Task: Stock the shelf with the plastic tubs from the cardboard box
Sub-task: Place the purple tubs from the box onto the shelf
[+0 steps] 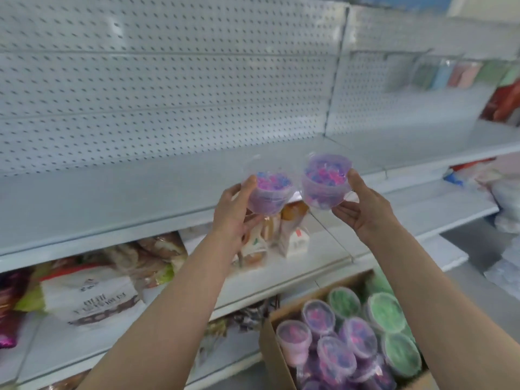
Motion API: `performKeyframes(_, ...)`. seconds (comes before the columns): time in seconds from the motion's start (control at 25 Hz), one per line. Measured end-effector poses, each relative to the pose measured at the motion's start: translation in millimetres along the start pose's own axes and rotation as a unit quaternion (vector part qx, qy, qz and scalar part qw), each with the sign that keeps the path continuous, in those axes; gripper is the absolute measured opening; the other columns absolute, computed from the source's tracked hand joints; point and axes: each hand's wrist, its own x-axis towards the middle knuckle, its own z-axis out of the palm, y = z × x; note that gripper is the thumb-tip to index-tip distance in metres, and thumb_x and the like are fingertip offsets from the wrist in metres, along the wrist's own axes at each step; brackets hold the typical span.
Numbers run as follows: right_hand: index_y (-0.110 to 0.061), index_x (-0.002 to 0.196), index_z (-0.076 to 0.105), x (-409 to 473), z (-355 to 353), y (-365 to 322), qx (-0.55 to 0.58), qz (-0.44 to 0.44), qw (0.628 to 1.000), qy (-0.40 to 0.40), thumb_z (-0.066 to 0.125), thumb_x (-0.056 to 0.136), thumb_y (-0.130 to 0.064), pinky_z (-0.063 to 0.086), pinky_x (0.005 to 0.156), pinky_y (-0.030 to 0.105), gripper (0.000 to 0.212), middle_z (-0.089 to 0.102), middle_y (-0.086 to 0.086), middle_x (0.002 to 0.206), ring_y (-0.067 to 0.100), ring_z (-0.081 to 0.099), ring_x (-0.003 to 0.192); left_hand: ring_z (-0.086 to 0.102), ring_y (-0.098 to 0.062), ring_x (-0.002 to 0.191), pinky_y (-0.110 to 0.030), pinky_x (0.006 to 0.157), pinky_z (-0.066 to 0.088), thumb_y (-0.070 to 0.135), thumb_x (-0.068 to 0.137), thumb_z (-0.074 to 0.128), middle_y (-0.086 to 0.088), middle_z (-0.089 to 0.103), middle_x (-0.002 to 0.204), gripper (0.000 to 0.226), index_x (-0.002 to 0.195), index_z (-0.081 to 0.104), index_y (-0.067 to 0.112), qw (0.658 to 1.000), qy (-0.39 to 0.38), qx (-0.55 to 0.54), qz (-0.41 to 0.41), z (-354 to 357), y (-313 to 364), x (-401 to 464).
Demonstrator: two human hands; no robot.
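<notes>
Our fingers (250, 182) curl round two clear tubs
Left hand (235, 212) grips one purple-beaded tub (268, 194), right hand (365, 209) the other tub (323, 184)

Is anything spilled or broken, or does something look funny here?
Nothing looks spilled or broken. The left hand and the right hand each hold a purple tub, lids on, tipped a bit. The tubs in the cardboard box lie jumbled at different angles, but closed.
</notes>
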Motion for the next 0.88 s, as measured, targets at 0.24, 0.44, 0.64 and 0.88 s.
performKeyframes(0.24, -0.009, 0.118, 0.061, 2.8, 155.2, 15.3, -0.025, 0.006, 0.995, -0.101, 0.078, 0.076, -0.051, 0.061, 0.065, 0.026, 0.062, 0.069, 0.019, 0.101, 0.026, 0.070, 0.084, 0.067, -0.025, 0.101, -0.040, 0.087, 0.058, 0.050, 0.081, 0.072, -0.001, 0.062, 0.115, 0.038, 0.107, 0.060, 0.027, 0.997, 0.057, -0.031, 0.050, -111.5, 81.6, 21.0)
performKeyframes(0.44, -0.014, 0.101, 0.061, -8.9, 311.1, 65.7, -0.044, 0.037, 0.985, -0.163, 0.078, 0.078, -0.047, 0.059, 0.083, 0.035, 0.044, 0.066, 0.022, 0.114, 0.030, 0.069, 0.102, 0.067, -0.025, 0.101, -0.040, 0.091, 0.056, 0.047, 0.085, 0.069, 0.004, 0.063, 0.103, 0.023, 0.096, 0.064, 0.027, 0.990, 0.123, -0.028, 0.063, -245.2, 146.8, 51.6)
performKeyframes(0.64, -0.016, 0.090, 0.059, -30.9, 446.7, 131.4, -0.065, 0.082, 0.973, -0.205, 0.077, 0.081, -0.045, 0.056, 0.093, 0.041, 0.035, 0.064, 0.020, 0.116, 0.031, 0.068, 0.103, 0.063, -0.030, 0.097, -0.045, 0.092, 0.055, 0.045, 0.084, 0.071, 0.004, 0.055, 0.089, 0.033, 0.095, 0.061, 0.015, 0.980, 0.194, -0.009, 0.043, -372.1, 188.2, 97.6)
performKeyframes(0.88, -0.013, 0.086, 0.058, -43.3, 537.8, 197.7, -0.113, 0.108, 0.968, -0.195, 0.076, 0.081, -0.045, 0.057, 0.090, 0.042, 0.037, 0.063, 0.016, 0.112, 0.029, 0.066, 0.096, 0.059, -0.025, 0.081, -0.032, 0.056, 0.059, 0.042, 0.080, 0.076, -0.014, 0.056, 0.098, 0.051, 0.104, 0.057, 0.001, 0.963, 0.267, -0.002, 0.027, -471.6, 195.1, 143.0)
